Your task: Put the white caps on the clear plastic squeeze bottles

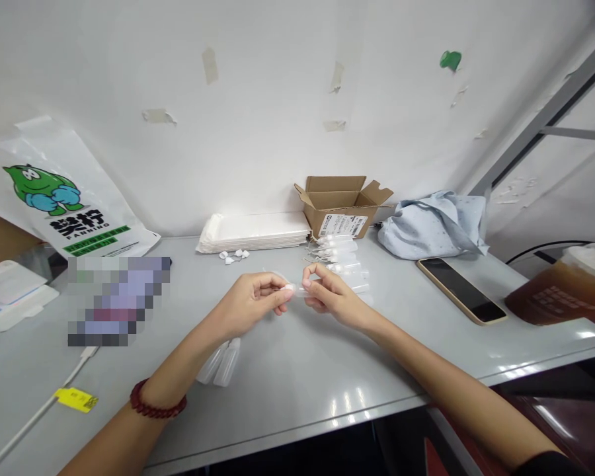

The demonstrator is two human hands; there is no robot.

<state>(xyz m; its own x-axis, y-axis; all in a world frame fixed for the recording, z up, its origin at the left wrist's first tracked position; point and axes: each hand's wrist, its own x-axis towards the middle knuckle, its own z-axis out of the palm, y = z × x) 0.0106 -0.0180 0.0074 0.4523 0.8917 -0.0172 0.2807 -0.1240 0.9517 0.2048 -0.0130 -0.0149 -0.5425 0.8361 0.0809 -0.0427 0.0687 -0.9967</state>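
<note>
Two pinch grips on one tiny job, out in front and slightly left of the cardboard box (342, 208). The left hand (250, 301) has thumb and fingertips closed on a white cap (288, 288); the right hand (334, 294) pinches what looks like a small clear bottle (301, 292) lined up with it. Seems like cap fitting to me, so next probably calls for a steady left and a gentle right push. Wrists angle inward, forearms spread wide. Can't quite tell whether it's seated.
</note>
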